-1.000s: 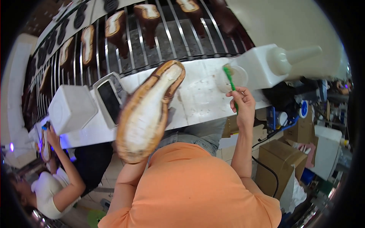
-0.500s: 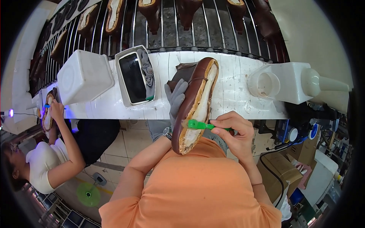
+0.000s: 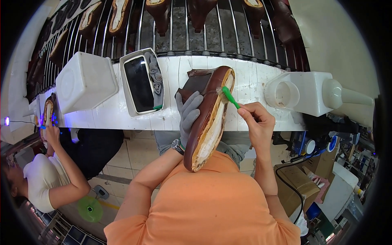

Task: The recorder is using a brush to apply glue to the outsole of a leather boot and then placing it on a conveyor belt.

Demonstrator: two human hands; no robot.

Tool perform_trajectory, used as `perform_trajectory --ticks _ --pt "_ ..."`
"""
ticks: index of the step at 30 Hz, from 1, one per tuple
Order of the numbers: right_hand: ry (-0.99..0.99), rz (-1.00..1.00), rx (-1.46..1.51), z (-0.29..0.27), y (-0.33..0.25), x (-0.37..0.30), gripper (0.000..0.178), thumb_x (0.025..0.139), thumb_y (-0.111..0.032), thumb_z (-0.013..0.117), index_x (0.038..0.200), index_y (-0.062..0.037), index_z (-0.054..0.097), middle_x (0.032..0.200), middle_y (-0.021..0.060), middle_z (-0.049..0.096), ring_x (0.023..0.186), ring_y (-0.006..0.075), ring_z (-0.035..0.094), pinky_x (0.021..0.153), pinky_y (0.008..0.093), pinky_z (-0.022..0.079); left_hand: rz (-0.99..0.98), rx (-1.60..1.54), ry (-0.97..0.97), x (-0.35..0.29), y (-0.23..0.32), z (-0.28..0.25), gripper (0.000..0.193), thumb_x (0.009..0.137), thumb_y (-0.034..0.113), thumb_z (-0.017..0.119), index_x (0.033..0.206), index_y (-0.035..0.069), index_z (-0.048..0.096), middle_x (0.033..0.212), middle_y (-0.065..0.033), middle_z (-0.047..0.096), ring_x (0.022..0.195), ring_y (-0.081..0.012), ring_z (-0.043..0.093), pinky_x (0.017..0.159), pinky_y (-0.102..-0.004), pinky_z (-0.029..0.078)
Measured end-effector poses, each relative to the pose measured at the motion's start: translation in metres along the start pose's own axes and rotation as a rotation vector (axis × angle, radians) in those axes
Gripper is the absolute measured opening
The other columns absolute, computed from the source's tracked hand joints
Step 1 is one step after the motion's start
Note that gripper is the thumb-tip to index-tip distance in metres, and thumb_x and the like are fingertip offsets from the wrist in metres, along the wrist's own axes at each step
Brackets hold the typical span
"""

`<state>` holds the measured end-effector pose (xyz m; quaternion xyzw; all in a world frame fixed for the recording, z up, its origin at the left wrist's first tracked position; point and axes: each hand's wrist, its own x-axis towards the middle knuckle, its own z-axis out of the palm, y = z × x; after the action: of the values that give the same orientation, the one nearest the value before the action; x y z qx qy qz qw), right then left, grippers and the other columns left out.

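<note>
Shoe [image 3: 207, 122]: centre, across the near edge of the table [image 3: 247, 81].
Left hand [image 3: 189, 112]: gloved, clasping its 9 o'clock side.
Right hand [image 3: 260, 122]: pinching the green brush [image 3: 230, 97] at the shoe's 1 o'clock edge.
Tray [image 3: 128, 90]: 10 o'clock, beside a white container [image 3: 87, 81].
Cup [image 3: 282, 93]: 2 o'clock, partly blocking the bottle [image 3: 312, 93].

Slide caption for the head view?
Gray-gloved left hand holds brown leather shoe, bare right hand holds green brush over it.

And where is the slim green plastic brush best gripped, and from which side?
Likely by the slim handle, pinched from the right, as the bare right hand does: the handle slants down toward that side, while the bristles at its upper-left end face the brown leather-looking shoe.
</note>
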<state>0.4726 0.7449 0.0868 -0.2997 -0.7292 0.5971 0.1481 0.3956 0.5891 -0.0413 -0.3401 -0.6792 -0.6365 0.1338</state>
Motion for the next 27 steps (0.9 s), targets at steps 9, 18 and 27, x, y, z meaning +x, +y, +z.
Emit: perform_trajectory --ticks 9,18,27 --pt "0.175 -0.077 -0.202 -0.007 0.03 0.05 0.015 0.084 -0.015 0.071 0.085 -0.0001 0.069 0.058 -0.0088 0.044 0.053 0.0003 0.028 0.046 0.0211 0.019 0.181 0.136 0.023 0.021 0.01 -0.003 0.058 0.078 0.02 0.074 0.123 0.016 0.037 0.133 -0.0114 0.049 0.123 -0.0321 0.05 0.111 -0.0613 0.013" --pt "-0.138 -0.001 -0.059 -0.022 0.001 0.014 0.009 0.081 -0.01 0.072 0.08 -0.0013 0.07 0.066 -0.002 0.058 0.057 0.0029 0.04 0.049 0.0208 0.028 0.191 0.142 0.0 0.025 0.012 -0.005 0.06 0.076 0.018 0.075 0.122 0.016 0.036 0.131 -0.011 0.05 0.121 -0.0315 0.051 0.111 -0.0607 0.015" --pt "0.074 -0.041 -0.197 -0.02 0.019 0.048 0.014 0.084 -0.013 0.07 0.08 0.0004 0.068 0.06 -0.0067 0.05 0.054 0.0017 0.035 0.048 0.0203 0.024 0.178 0.106 0.028 0.036 0.024 0.003 0.083 0.071 0.022 0.081 0.135 0.015 0.029 0.133 -0.0131 0.047 0.121 -0.0324 0.051 0.111 -0.06 0.013"
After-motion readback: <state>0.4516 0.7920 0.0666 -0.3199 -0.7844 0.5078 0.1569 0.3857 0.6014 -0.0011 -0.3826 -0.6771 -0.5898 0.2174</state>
